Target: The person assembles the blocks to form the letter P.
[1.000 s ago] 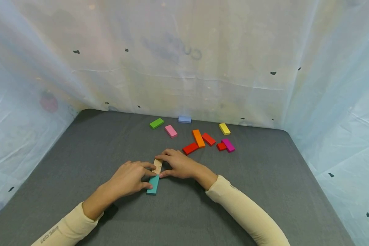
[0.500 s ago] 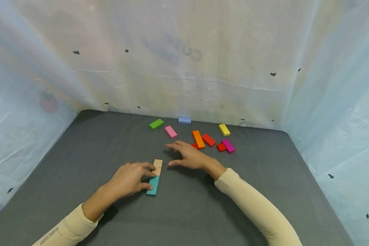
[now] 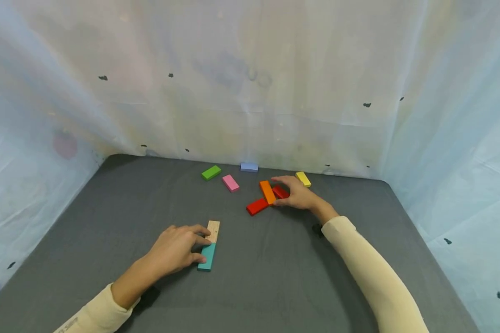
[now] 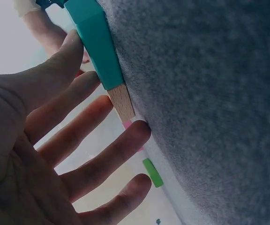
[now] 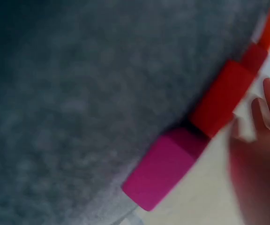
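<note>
The left hand (image 3: 176,249) rests beside a teal block (image 3: 208,257) and a plain wooden block (image 3: 213,231), which lie end to end. Its thumb and fingertips touch their left edge, fingers spread in the left wrist view. Over the back group hovers the right hand (image 3: 298,194), fingers extended, near an orange block (image 3: 268,192) and a red block (image 3: 280,192). Another red block (image 3: 257,206) touches the orange one's lower end. The right wrist view shows a magenta block (image 5: 159,170) and a red block (image 5: 223,97) beside the blurred right hand (image 5: 261,154); the head view hides the magenta one.
A green block (image 3: 211,173), a pink block (image 3: 231,183) and a light blue block (image 3: 249,167) lie at the back of the grey table (image 3: 250,286). A yellow block (image 3: 303,179) lies behind the right hand. Pale sheeting (image 3: 250,115) hangs around the table.
The right hand has left the wooden block and moved right and back over the red and magenta blocks. The left hand stays at the teal and wooden blocks.
</note>
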### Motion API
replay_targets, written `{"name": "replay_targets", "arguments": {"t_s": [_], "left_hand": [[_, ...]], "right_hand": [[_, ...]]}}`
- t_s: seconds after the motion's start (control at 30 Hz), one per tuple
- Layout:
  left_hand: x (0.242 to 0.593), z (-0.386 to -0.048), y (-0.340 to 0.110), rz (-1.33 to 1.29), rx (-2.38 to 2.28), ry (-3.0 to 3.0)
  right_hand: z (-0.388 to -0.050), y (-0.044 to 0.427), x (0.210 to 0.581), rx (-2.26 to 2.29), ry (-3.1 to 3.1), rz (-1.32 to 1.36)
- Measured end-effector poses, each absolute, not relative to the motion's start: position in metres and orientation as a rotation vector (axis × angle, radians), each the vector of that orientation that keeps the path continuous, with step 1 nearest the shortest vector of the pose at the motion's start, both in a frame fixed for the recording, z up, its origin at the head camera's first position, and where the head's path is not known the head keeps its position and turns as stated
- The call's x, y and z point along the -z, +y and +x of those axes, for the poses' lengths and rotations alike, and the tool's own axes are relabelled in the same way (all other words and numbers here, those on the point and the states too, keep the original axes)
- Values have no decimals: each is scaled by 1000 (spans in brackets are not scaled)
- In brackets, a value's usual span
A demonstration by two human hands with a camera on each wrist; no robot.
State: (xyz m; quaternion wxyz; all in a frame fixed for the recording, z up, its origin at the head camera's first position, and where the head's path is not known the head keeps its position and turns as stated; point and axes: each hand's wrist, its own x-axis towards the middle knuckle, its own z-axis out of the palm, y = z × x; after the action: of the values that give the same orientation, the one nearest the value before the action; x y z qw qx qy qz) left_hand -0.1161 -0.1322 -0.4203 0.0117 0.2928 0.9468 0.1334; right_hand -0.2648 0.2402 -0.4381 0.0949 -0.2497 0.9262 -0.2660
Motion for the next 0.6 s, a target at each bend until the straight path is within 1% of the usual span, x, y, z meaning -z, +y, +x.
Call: {"name": "replay_targets", "arguments": {"t_s": [0.13,0.3,0.6], "left_hand": [[421,-117,-131,878,-410,2968],[420,-118,-131,868,-390,2976],[422,-116,-130,847,-386,2945]], "right_hand": [[-273,247,443,744,2713,-712],[-277,241,445,755,2683,-709],[-279,229,454,742,2637,-784]]}}
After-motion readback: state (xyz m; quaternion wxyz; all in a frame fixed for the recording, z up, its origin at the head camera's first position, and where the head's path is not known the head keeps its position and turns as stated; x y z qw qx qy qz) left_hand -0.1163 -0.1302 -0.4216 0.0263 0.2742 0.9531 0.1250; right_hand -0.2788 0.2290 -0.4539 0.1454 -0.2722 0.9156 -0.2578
